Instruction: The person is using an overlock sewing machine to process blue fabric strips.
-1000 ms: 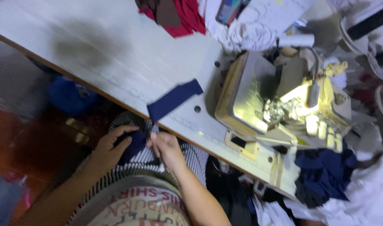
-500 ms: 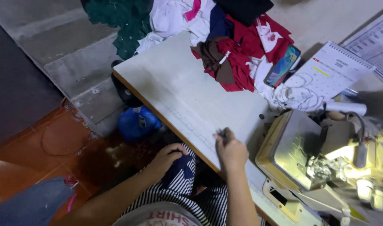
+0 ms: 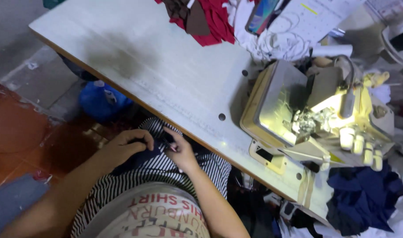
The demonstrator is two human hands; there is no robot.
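Both hands rest in my lap, below the front edge of the white worktable [image 3: 135, 57]. My left hand [image 3: 124, 147] grips a dark navy piece of fabric [image 3: 142, 155] lying on my striped garment. My right hand [image 3: 179, 152] pinches the same navy fabric at its right end, fingers closed on it. Most of the fabric is hidden under my hands. The sewing machine [image 3: 316, 110] stands on the table to the right, its lamp lit.
Red, brown and white cloth pieces [image 3: 206, 20] are piled at the table's far side beside a phone [image 3: 263, 13] and papers. A blue bag [image 3: 102, 101] lies on the floor under the table. Navy cloth [image 3: 364, 198] hangs at the right.
My right hand came down off the table edge into my lap and joined the left hand on the navy fabric. The view shifted right, toward the machine.
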